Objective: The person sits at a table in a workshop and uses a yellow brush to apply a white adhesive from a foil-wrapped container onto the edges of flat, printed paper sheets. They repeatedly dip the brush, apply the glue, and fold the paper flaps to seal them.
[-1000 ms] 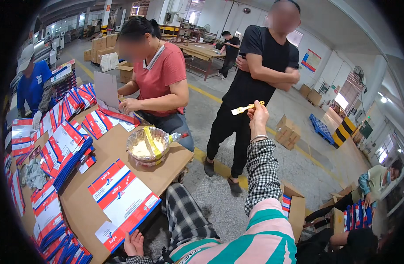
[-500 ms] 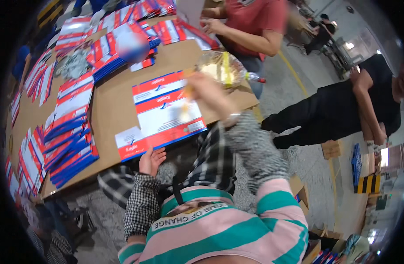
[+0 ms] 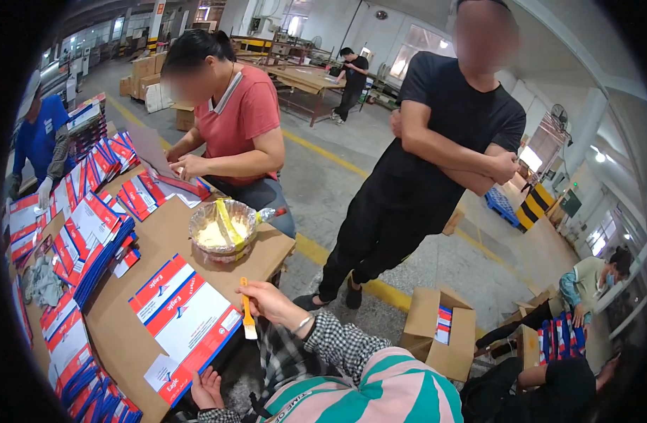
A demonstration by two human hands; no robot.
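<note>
Gripping a small brush (image 3: 247, 314) with an orange handle, the right hand (image 3: 267, 302) was seen at about 6 o'clock, its fingers pinched around the handle and the pale bristles pointing down just off the table edge. The left hand (image 3: 208, 389) was rested lower, near 7 o'clock, fingers curled over the edge of the cardboard-covered table (image 3: 161, 233); whether anything was pinched there could not be told. A flat red, white and blue carton blank (image 3: 186, 321) was laid just left of the brush. For a clean coat, the bristles would best be loaded lightly and drawn evenly along the blank's flap, it was judged. A round bowl (image 3: 223, 230), lined with clear film and crossed by yellow tape, was placed at 11 o'clock from the brush, and pale paste was held in it. An open cardboard box (image 3: 440, 331) at 4 o'clock was seen on the floor with similar blanks stood inside.
</note>
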